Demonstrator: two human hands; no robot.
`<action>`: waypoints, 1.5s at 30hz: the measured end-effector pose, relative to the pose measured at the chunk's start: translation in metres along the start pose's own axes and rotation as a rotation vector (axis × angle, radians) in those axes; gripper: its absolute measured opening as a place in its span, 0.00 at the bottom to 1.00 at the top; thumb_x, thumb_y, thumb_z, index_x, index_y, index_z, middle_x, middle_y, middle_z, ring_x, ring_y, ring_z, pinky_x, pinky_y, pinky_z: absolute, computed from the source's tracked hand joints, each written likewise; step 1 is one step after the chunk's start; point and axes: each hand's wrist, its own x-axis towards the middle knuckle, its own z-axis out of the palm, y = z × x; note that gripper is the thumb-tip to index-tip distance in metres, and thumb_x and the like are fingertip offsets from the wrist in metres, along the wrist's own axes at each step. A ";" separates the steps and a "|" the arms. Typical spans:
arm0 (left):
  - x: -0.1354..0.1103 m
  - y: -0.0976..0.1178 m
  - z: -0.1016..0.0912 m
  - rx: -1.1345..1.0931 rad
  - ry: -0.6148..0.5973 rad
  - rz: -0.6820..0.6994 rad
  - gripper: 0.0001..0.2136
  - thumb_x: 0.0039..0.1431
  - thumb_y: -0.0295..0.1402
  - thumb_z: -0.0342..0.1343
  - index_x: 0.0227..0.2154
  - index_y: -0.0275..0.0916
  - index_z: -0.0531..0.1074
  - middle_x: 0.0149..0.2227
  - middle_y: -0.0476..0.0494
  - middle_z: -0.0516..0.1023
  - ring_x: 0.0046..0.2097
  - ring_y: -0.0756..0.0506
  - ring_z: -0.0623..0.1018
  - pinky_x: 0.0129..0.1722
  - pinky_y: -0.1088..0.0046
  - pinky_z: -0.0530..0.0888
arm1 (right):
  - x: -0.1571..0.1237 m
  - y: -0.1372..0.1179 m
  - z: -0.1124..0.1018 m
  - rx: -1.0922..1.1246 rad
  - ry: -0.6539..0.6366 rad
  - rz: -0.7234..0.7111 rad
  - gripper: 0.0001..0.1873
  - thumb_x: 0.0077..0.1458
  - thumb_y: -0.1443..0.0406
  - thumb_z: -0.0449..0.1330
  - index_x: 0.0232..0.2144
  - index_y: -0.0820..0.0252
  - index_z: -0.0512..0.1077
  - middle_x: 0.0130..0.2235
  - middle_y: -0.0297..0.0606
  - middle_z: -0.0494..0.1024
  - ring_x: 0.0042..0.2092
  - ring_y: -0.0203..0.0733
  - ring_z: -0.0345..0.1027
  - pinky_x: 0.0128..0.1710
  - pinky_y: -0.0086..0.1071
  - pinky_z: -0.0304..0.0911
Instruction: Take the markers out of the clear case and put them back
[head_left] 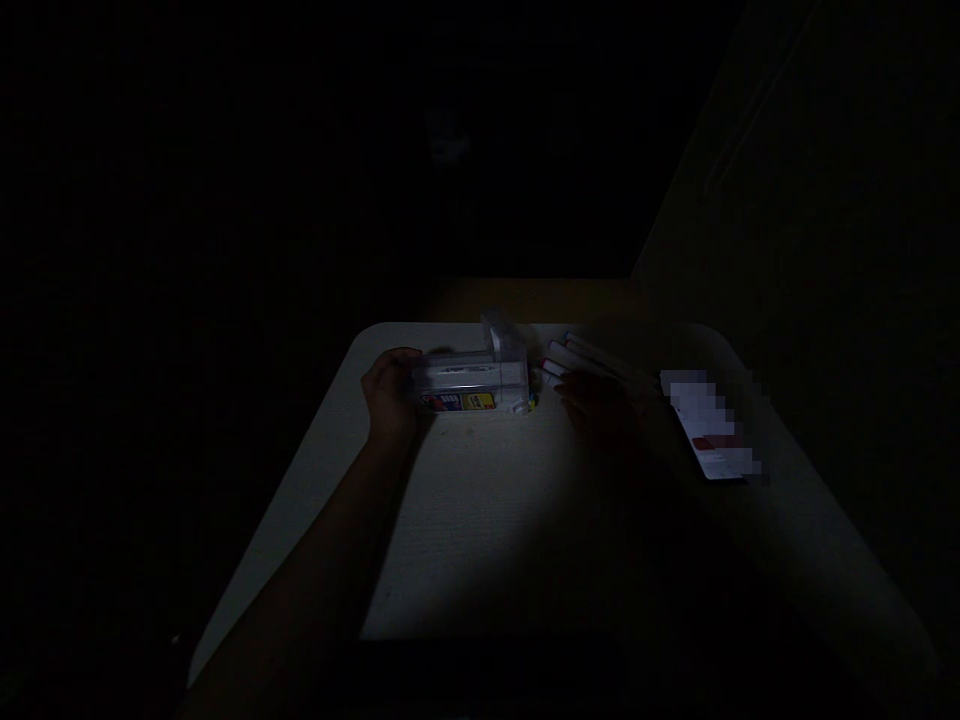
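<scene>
A clear plastic case (pixel 469 376) with a colourful label lies lengthwise on the table, its lid raised at the right end. My left hand (pixel 391 390) is closed around the case's left end. Several white markers (pixel 592 352) with coloured tips lie to the right of the case. My right hand (pixel 604 405) is over the nearest markers, its fingertips close to their left ends. Deep shadow covers most of that hand, so whether it grips a marker is not clear.
The pale table (pixel 442 510) has rounded far corners and dark surroundings. A lit phone (pixel 709 425), its screen partly pixelated, lies at the right. A brownish surface (pixel 540 298) is beyond the far edge.
</scene>
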 end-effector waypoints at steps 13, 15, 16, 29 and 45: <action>0.000 0.001 0.000 -0.012 -0.009 -0.017 0.09 0.43 0.36 0.50 0.23 0.36 0.71 0.24 0.49 0.70 0.24 0.51 0.69 0.23 0.78 0.64 | -0.001 0.025 0.007 -0.042 0.057 0.073 0.20 0.52 0.72 0.49 0.44 0.65 0.74 0.51 0.47 0.72 0.55 0.48 0.63 0.56 0.47 0.57; -0.001 0.001 0.001 -0.024 -0.016 -0.014 0.09 0.43 0.36 0.50 0.24 0.36 0.71 0.23 0.48 0.70 0.24 0.51 0.70 0.23 0.77 0.65 | -0.001 0.021 0.007 -0.069 0.096 0.044 0.20 0.53 0.72 0.48 0.45 0.67 0.73 0.51 0.48 0.72 0.55 0.49 0.63 0.55 0.48 0.58; -0.001 0.001 0.001 -0.024 -0.018 -0.016 0.09 0.43 0.36 0.50 0.24 0.36 0.71 0.23 0.48 0.70 0.25 0.51 0.70 0.23 0.77 0.65 | 0.000 0.016 0.007 -0.076 0.123 0.020 0.20 0.53 0.71 0.48 0.45 0.67 0.73 0.51 0.48 0.72 0.54 0.48 0.64 0.55 0.47 0.59; 0.001 -0.001 0.001 0.012 -0.023 -0.009 0.09 0.43 0.35 0.49 0.24 0.37 0.72 0.24 0.48 0.70 0.24 0.51 0.69 0.22 0.78 0.64 | 0.003 -0.033 0.018 0.090 0.128 -0.082 0.17 0.58 0.66 0.48 0.46 0.65 0.71 0.45 0.46 0.75 0.45 0.42 0.67 0.48 0.36 0.64; 0.001 -0.005 0.000 -0.035 -0.022 -0.053 0.10 0.44 0.38 0.51 0.25 0.37 0.71 0.23 0.49 0.69 0.23 0.50 0.71 0.23 0.75 0.67 | 0.007 -0.022 0.009 0.052 0.061 -0.022 0.13 0.56 0.66 0.53 0.41 0.62 0.74 0.41 0.43 0.76 0.44 0.44 0.65 0.45 0.37 0.61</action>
